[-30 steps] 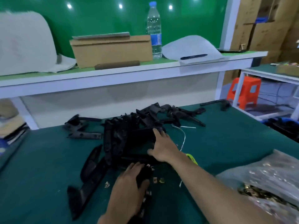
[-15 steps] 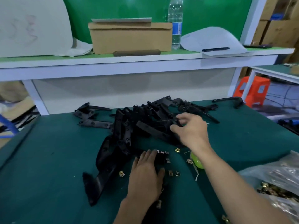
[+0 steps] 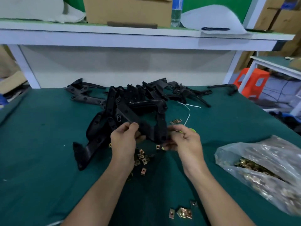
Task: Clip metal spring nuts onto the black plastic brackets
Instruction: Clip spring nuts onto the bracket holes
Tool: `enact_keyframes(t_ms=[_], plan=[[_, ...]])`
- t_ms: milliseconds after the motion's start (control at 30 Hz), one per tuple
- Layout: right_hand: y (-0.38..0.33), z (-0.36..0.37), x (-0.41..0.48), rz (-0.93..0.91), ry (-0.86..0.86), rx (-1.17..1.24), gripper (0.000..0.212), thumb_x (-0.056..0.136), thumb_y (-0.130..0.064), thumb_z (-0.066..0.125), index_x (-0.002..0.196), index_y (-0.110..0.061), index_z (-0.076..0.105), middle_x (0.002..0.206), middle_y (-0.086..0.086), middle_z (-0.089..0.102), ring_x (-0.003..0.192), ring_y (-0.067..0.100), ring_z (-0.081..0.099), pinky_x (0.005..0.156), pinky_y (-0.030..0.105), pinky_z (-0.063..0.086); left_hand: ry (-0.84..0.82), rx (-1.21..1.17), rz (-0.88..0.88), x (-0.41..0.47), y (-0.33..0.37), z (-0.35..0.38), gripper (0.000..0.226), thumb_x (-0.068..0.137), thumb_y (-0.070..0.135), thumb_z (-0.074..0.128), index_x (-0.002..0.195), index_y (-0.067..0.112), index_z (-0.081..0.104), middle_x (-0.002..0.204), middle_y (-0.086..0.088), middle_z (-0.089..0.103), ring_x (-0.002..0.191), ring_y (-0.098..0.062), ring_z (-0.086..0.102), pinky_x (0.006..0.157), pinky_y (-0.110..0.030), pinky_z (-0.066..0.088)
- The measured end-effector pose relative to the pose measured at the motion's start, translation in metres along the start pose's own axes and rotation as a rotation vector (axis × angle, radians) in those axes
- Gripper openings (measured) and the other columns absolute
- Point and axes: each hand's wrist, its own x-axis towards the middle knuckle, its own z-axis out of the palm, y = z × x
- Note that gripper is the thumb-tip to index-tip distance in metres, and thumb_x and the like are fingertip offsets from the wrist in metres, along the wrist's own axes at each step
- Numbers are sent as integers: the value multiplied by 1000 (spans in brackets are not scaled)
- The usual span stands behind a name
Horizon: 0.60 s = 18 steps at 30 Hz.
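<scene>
Standing by the green counter (image 3: 40, 144), I count the following.

- One held bracket (image 3: 160, 118): black, U-shaped, lifted above the middle of the counter in front of the person.
- The left hand (image 3: 124, 141): thumb and fingers pinch the left leg of the held bracket.
- The right hand (image 3: 187, 141): fingers curl round the near end of its right leg. Blur hides whether a nut sits between them.
- One pile of black brackets (image 3: 130, 98): tangled, just beyond the hands toward the far edge.
- Loose spring nuts (image 3: 142, 158): brass-coloured, scattered on the counter under and between the wrists.
- A second cluster (image 3: 182, 213): nearer, beside the right forearm.
- A third cluster (image 3: 175, 121): just far of the right hand.
- One clear plastic bag (image 3: 260, 168): holds more nuts, at near right.
- One white string (image 3: 188, 111): right of the pile.
- A white shelf (image 3: 130, 38): overhead, carrying a cardboard box (image 3: 128, 10) and a water bottle (image 3: 176, 13).
</scene>
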Motion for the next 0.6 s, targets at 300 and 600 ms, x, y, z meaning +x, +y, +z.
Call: enact_keyframes(t_ms=[300, 600], plan=[[-4, 14, -6, -64, -3, 185, 15, 92, -18, 67, 105, -19, 73, 104, -4, 77, 101, 10, 71, 88, 25, 55, -312, -90, -148, -21, -6, 12, 9, 89, 11, 74, 86, 16, 80, 94, -12, 78, 78, -21, 75, 64, -26, 58], [-24, -37, 13, 151, -145, 428, 8, 85, -1, 69, 87, -8, 69, 78, 14, 73, 66, 21, 66, 64, 29, 56, -457, -261, -116, -10, 5, -7, 51, 92, 40, 49, 128, 10, 69, 127, -15, 70, 108, -24, 70, 86, -35, 53]])
